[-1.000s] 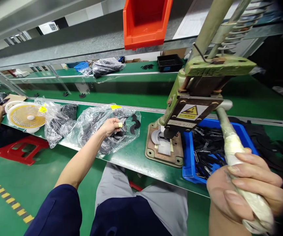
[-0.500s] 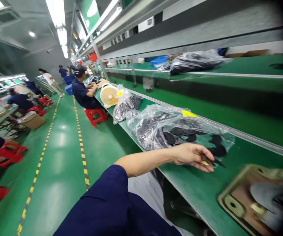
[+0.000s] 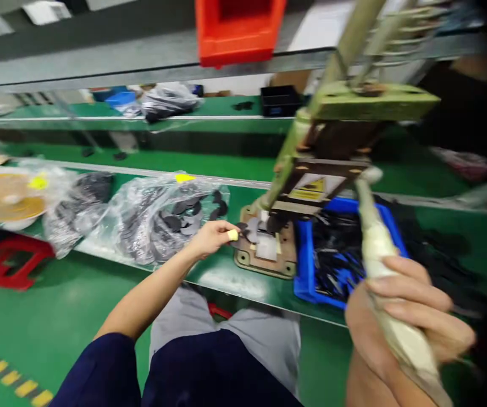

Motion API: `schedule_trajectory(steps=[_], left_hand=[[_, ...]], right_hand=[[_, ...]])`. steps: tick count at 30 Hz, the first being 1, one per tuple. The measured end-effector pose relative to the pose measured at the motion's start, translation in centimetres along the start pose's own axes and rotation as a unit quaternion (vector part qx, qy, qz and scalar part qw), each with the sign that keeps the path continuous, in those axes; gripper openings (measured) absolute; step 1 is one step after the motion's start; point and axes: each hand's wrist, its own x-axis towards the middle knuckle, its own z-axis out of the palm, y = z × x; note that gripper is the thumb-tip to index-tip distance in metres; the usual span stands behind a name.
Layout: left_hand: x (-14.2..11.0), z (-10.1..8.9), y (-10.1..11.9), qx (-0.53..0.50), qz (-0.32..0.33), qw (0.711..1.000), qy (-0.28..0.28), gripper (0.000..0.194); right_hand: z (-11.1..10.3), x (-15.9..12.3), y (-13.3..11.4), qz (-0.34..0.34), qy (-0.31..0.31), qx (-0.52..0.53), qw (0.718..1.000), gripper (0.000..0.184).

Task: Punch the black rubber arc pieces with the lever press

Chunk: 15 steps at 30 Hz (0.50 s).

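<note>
Black piece (image 3: 242, 226) — in left fingers (image 3: 225, 227) | pale lever (image 3: 375, 240) — in right fingers (image 3: 411, 289)

Near the middle of the frame, your left hand (image 3: 214, 237), with yellow wrapping (image 3: 232, 234) on a fingertip, pinches a dark curved piece (image 3: 242, 227) at the left edge of the press base (image 3: 285, 249). At lower right, your right hand (image 3: 413, 316) grips the tape-wrapped lever (image 3: 377, 243) of the green hand press (image 3: 288, 152). Right of the base, a blue bin (image 3: 305, 268) contains black parts (image 3: 337, 254). Left of center lies a clear plastic bag (image 3: 129, 209) of dark crescent pieces (image 3: 192, 220); an orange-red bin (image 3: 239, 51) sits at top center.
</note>
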Motion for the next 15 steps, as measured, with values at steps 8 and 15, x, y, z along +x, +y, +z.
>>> schedule_trajectory(steps=[8, 15], left_hand=[[2.9, 5.2, 0.2, 0.012, -0.009, 1.000, 0.017, 0.041], [5.4, 6.5, 0.6, 0.105, -0.048, 0.992, 0.059, 0.026]], right_hand=[[-1.0, 0.0, -1.9, -0.083, -0.029, -0.034, 0.996, 0.028], [-1.3, -0.3, -1.9, -0.084, -0.009, -0.049, 0.995, 0.019]])
